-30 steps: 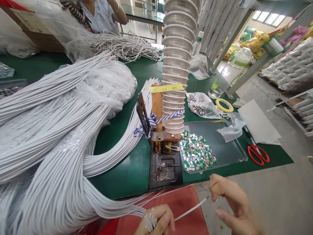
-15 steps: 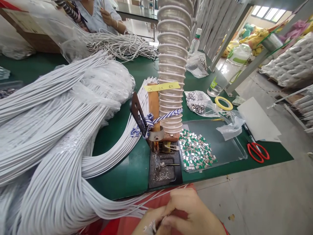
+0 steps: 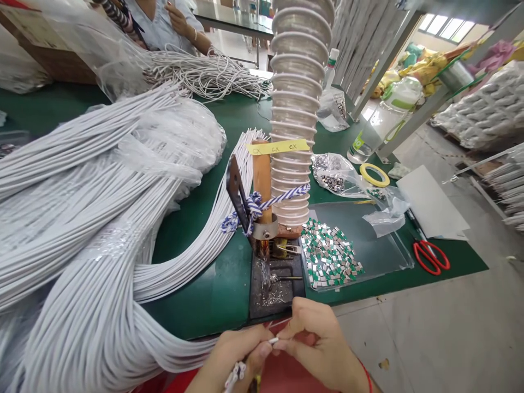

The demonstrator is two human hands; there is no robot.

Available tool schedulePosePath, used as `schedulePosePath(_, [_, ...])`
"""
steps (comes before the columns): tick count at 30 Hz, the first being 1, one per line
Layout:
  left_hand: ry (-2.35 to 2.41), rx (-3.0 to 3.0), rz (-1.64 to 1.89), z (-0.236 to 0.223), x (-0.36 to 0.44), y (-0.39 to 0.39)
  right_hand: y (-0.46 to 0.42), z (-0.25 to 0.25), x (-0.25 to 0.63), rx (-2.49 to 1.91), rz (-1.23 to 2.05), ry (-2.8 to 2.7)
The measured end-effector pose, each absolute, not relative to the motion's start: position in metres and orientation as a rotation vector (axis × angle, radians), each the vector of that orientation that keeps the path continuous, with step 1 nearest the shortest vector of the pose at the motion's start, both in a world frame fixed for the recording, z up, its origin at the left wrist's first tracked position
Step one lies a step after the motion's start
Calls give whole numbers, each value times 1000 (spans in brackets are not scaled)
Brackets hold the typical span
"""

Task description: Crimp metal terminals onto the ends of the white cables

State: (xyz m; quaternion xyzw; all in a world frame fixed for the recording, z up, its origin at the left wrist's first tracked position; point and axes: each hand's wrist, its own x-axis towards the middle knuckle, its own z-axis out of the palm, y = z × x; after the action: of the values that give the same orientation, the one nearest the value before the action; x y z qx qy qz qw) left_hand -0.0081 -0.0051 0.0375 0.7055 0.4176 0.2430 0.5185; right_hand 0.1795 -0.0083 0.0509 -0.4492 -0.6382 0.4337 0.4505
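At the bottom, my left hand (image 3: pixel 229 355) is closed around several white cables, whose cut ends (image 3: pixel 237 370) poke out below the thumb. Its thumb and forefinger also pinch one white cable end (image 3: pixel 273 340). From the other side, my right hand (image 3: pixel 317 341) grips the tip of that same cable between thumb and fingertips. The large bundle of white cables (image 3: pixel 102 305) runs in from the left behind my left hand. Just beyond the hands stands a soldering fixture (image 3: pixel 262 229) with solder crumbs on its dark base (image 3: pixel 278 297).
A clear ridged hose (image 3: pixel 301 82) rises behind the fixture. On the right, a clear tray (image 3: pixel 380 256) holds many small green-and-metal connectors (image 3: pixel 329 254). Red scissors (image 3: pixel 431 257), yellow tape (image 3: pixel 374 175) and a large bottle (image 3: pixel 385 117) lie or stand beyond. A co-worker (image 3: pixel 164 24) sits across the table.
My hands have risen slightly and moved apart from their overlap, so the pinched cable end now shows between them. The view has shifted a little.
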Motion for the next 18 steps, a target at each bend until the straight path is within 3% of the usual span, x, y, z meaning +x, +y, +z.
schedulePosePath(18, [1045,1502,617,39,-10,21,5,47,190,-1108,1309,-1654])
